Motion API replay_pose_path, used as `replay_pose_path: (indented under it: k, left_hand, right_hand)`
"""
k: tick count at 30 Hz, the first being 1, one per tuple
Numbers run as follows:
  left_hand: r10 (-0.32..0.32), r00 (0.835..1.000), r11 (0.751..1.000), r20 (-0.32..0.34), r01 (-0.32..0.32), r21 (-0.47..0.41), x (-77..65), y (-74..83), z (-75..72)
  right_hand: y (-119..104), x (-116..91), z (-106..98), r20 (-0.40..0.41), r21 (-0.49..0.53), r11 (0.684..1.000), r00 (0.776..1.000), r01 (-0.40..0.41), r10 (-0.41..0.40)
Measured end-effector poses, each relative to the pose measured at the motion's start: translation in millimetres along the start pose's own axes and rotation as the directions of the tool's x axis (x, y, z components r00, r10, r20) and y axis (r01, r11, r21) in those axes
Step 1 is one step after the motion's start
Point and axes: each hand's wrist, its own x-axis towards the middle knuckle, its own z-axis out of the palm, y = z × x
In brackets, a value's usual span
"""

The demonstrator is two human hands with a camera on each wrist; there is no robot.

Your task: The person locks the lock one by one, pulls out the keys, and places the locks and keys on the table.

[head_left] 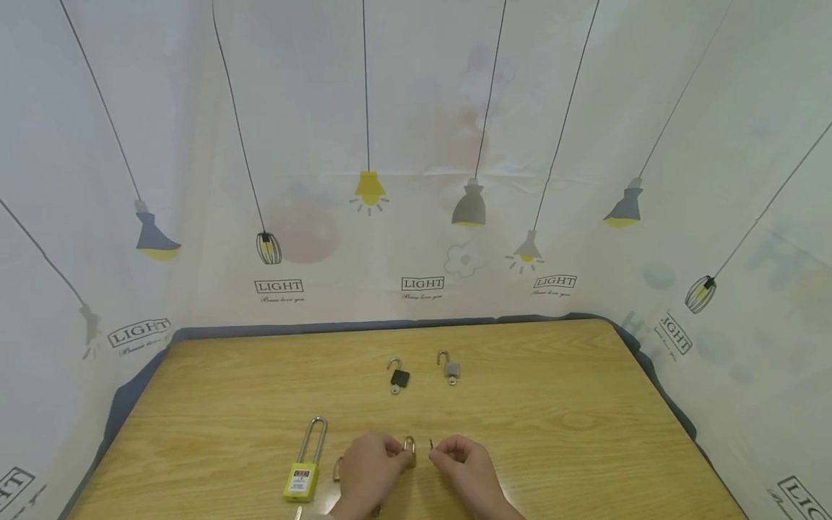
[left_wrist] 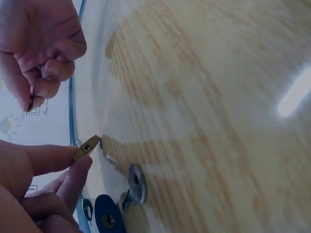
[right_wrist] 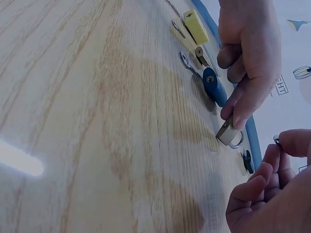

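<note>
Seeing brassy gold on the small padlock between the fingers point(left_wrist: 87, 145), loud yellow on the long-shackled padlock point(head_left: 300, 495) with a white label point(head_left: 300, 482) topped by a reddish strip. Getting solid blue on another padlock point(right_wrist: 214, 88), black on a far one point(head_left: 400, 378), grey on its neighbour point(head_left: 452, 370). Honey-brown streaky wood grain all over the table point(head_left: 552, 404). Loving the whitish backdrop point(head_left: 292, 108), printed with yellow, grey and blue lamps point(head_left: 154, 232), black "LIGHT" lettering, faded pink and green blotches.

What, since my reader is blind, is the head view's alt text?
A person's left hand pinches a small padlock; the right hand holds what looks like a key near it. A yellow padlock and two open padlocks lie on the wooden table.
</note>
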Motion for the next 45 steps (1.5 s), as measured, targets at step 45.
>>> replay_pose_path:
  k: [45]
  left_hand:
    - [0.072, 0.997, 0.974, 0.029, -0.076, 0.213, 0.8, 0.0, -2.6]
  right_hand:
    - [1.1, -0.4, -2.0, 0.013, -0.037, 0.999, 1.0, -0.016, 0.017]
